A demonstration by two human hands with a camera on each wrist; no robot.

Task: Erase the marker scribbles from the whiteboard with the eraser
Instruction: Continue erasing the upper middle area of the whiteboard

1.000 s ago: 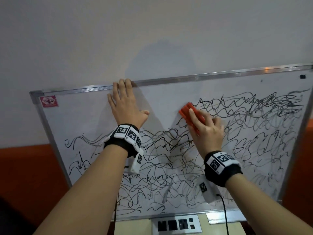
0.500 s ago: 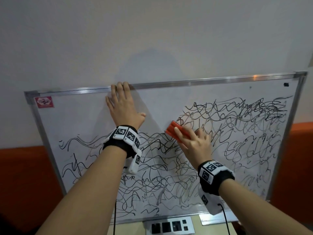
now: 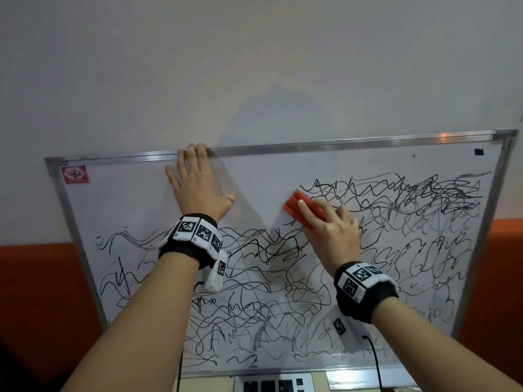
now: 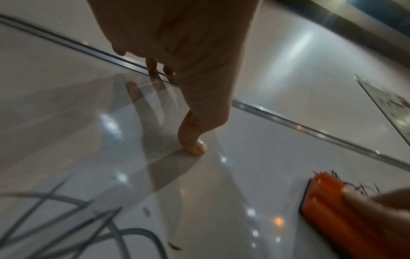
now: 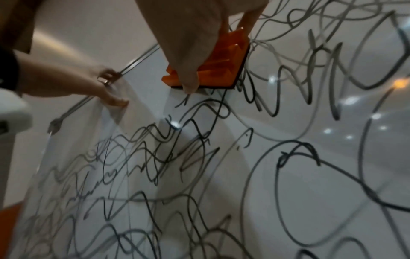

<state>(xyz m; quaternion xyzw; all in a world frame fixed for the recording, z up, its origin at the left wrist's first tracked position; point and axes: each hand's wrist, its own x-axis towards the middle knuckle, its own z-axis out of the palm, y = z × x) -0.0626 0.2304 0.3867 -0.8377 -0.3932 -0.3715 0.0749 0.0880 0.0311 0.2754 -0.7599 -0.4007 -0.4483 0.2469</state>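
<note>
The whiteboard (image 3: 127, 199) leans on the wall with black marker scribbles (image 3: 396, 210) over its middle, right and lower parts. Its upper left is wiped. My left hand (image 3: 195, 188) lies flat on the board, fingers straight, with the fingertips on the top frame. My right hand (image 3: 331, 227) grips the orange eraser (image 3: 295, 205) and presses it to the board at the left end of the upper scribbles. In the left wrist view my left hand's thumb (image 4: 193, 140) touches the board, and the eraser (image 4: 328, 198) is at the lower right. The right wrist view shows the eraser (image 5: 217, 70) under my fingers.
A red sticker (image 3: 74, 174) marks the board's top left corner and a small black mark (image 3: 478, 151) its top right. A socket panel (image 3: 274, 384) lies below the board's bottom edge. An orange wall band (image 3: 34, 278) runs behind. A black cable (image 3: 376, 360) hangs from my right wrist.
My right hand swept the eraser down and left across the scribbles, then back up and right. The left hand stayed flat on the board.
</note>
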